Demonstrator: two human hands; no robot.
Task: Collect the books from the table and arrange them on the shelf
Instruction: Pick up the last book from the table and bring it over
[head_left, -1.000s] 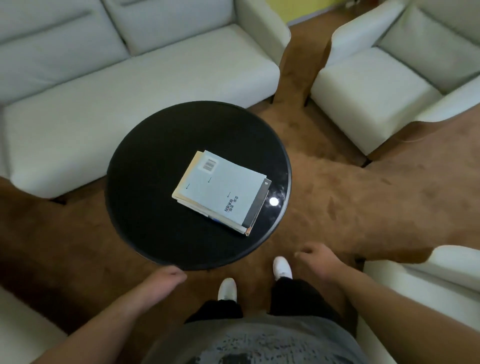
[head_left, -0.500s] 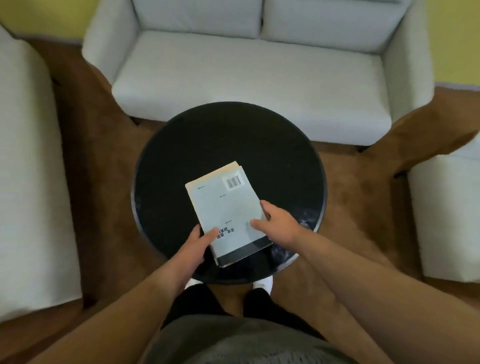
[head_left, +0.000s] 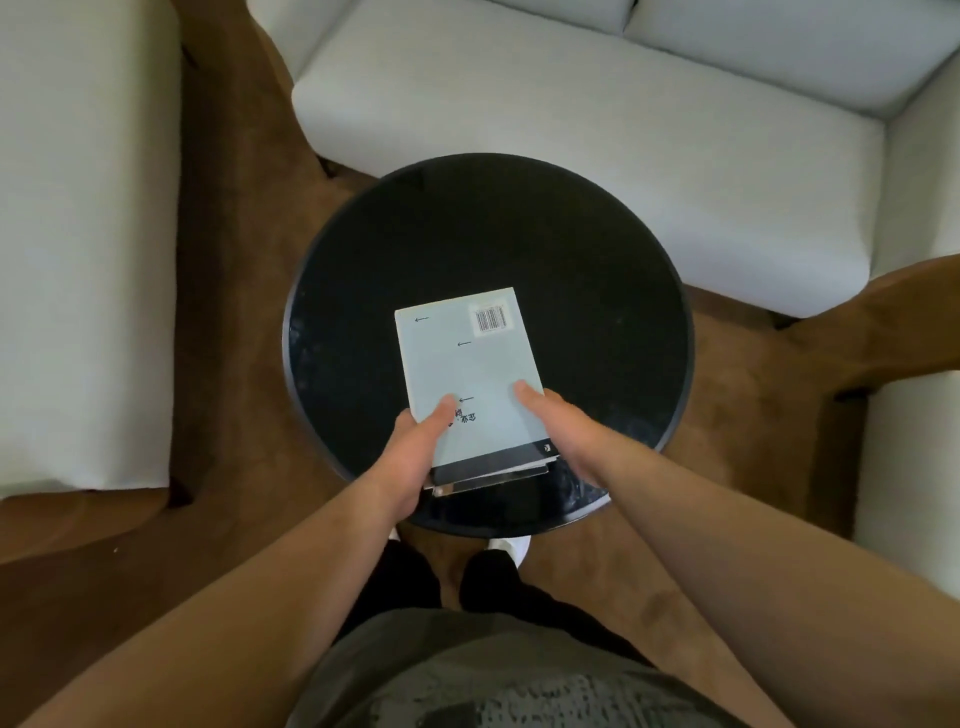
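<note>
Brown carpet (head_left: 234, 338) surrounds the round black table (head_left: 467, 234), with open strips on both its flanks. At the table's near rim, the left hand (head_left: 410, 462) and the right hand (head_left: 571, 431) grip a small stack of books (head_left: 467, 358) by its near corners. Both thumbs press on the pale top cover, and the fingers curl under the side edges, out of sight. Whether the stack rests on the table or is raised I cannot tell. It sits over the table's near half, with glossy black top showing past its far edge. Close behind the table's far rim stands a white sofa (head_left: 571, 130). A white armchair (head_left: 78, 234) stands left of the table and another seat (head_left: 909, 467) right of it, both apart from it.
</note>
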